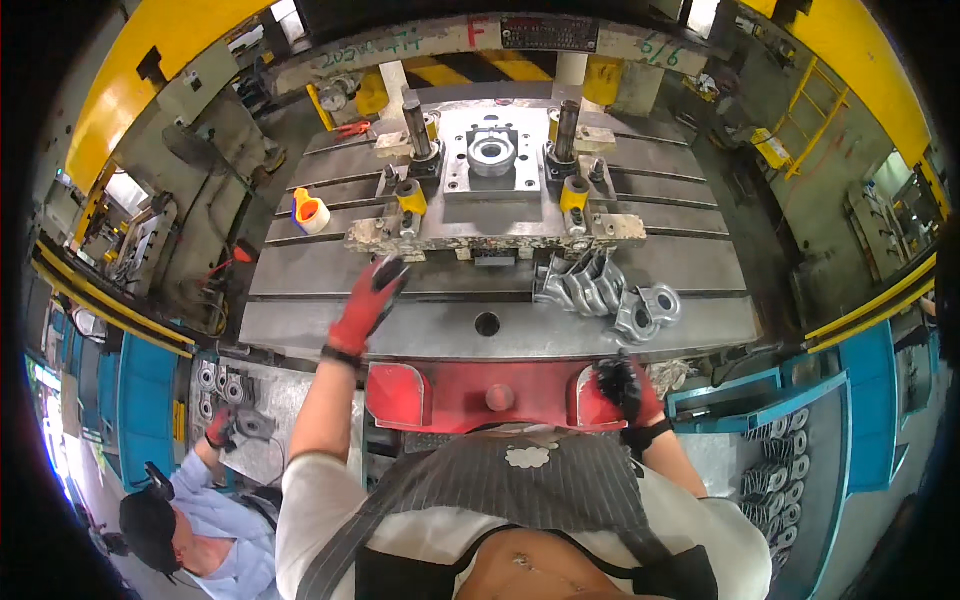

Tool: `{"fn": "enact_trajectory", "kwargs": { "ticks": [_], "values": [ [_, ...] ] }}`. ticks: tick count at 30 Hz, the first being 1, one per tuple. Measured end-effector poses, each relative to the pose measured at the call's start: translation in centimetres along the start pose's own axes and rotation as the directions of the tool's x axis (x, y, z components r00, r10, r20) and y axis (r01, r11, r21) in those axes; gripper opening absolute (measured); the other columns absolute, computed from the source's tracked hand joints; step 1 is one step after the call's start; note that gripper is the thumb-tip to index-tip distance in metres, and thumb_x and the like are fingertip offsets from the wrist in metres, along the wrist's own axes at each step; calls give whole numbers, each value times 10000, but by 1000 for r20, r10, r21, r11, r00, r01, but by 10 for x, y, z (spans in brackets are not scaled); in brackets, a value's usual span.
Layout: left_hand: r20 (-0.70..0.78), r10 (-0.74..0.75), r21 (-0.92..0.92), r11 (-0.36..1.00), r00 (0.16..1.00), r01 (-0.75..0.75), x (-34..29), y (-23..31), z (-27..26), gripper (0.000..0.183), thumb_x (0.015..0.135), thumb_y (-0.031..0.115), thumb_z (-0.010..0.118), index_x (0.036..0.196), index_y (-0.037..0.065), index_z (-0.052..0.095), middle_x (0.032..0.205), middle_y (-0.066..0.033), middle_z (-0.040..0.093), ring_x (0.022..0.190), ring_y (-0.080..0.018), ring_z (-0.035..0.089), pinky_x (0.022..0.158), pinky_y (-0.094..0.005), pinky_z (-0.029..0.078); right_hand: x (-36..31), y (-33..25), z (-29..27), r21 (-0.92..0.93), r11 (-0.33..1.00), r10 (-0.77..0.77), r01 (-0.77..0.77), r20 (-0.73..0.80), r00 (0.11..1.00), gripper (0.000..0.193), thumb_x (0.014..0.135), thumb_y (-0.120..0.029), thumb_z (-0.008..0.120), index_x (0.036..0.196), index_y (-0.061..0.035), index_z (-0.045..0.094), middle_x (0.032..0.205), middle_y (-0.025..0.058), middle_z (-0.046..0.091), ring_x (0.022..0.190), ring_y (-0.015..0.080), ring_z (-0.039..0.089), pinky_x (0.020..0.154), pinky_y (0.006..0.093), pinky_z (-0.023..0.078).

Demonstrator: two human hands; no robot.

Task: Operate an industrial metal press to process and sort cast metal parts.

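Note:
My left hand [369, 310], in a red glove with black fingertips, reaches over the steel press bed [450, 282], fingers stretched out and nothing in them. My right hand [630, 390], gloved alike, is beside the right guard of the red control console [500, 398]. Its fingers look loosely bent and apart, with no part in them. Ahead stands the die [492, 205] with its two guide posts. A ring-shaped metal part [491, 152] sits in the die's middle. Several grey metal brackets [585, 284] lie clustered on the bed's right, ahead of my right hand.
An orange-and-white round container [311, 213] stands on the bed's left. At lower left, a co-worker's gloved hand [222, 430] holds a metal part near a table [285, 395] with more parts. A blue-framed bin [835, 480] of stacked parts stands at right. Yellow rails [870, 298] flank the press.

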State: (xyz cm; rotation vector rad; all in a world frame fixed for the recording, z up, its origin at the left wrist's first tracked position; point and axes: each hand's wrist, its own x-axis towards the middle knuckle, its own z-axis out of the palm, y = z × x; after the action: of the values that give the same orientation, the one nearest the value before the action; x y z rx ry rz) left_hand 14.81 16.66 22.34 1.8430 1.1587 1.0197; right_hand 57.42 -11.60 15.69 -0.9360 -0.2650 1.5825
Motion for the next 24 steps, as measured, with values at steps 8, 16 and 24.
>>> {"fn": "enact_trajectory", "kwargs": {
  "ticks": [8,16,24],
  "values": [
    [11,-157,552,824,987,125,232,65,155,991,659,583,681,1420,146,220,1444,-236,216,1328,-385,242,1079,-420,242,32,29,-28,201,980,18,2,-100,995,445,938,-437,350,988,-38,541,778,118,614,668,256,615,586,379,521],
    [-75,-303,764,594,950,250,300,79,210,1128,565,666,700,1444,229,146,1452,-214,218,1279,-406,317,1022,-485,307,20,21,22,-222,964,-233,147,-442,866,216,909,-259,521,868,-47,531,652,103,587,458,207,563,443,362,506],
    [-2,-240,671,719,971,179,316,86,186,1188,500,617,761,1430,133,203,1321,-237,400,1186,-369,445,975,-435,379,17,15,33,-98,980,-199,173,-523,829,219,883,-225,557,966,-27,599,796,90,629,586,170,606,521,307,518]
  ]
}}
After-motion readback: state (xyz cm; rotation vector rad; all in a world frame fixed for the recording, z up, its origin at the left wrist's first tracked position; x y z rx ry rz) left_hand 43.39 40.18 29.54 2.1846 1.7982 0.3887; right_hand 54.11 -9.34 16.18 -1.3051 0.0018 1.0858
